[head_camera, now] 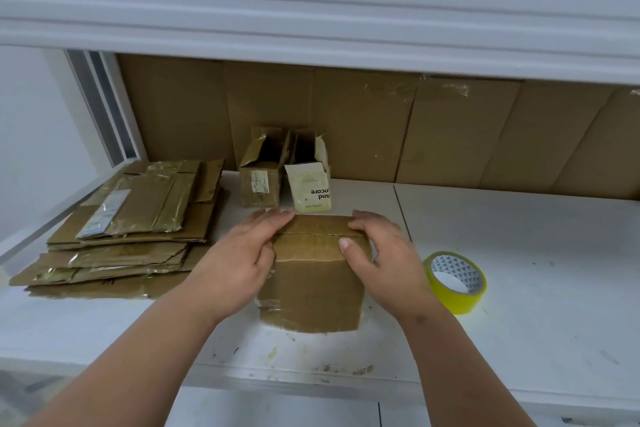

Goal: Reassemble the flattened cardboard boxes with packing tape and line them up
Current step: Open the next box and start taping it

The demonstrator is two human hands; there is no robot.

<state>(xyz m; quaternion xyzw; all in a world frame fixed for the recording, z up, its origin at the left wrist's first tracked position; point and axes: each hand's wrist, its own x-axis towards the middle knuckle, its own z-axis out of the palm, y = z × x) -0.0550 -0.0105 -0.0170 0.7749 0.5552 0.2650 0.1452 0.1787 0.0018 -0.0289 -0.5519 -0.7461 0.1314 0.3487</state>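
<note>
A small brown cardboard box (pixel 311 291) stands on the white shelf (pixel 519 270) in front of me, its two top flaps folded down and meeting at a seam. My left hand (pixel 239 260) presses on the left side of the top, fingers laid flat along the flap. My right hand (pixel 384 256) cups the right top corner with the thumb on the flap. A roll of yellow packing tape (pixel 457 282) lies on the shelf just right of my right hand. Two assembled boxes (pixel 259 173) (pixel 310 177) stand side by side behind, their tops open.
A stack of flattened cardboard boxes (pixel 128 225) lies at the left of the shelf. Large cardboard sheets (pixel 450 135) line the back wall. A white upper shelf (pixel 311 10) overhangs the work area. A window frame (pixel 104 107) is at the left.
</note>
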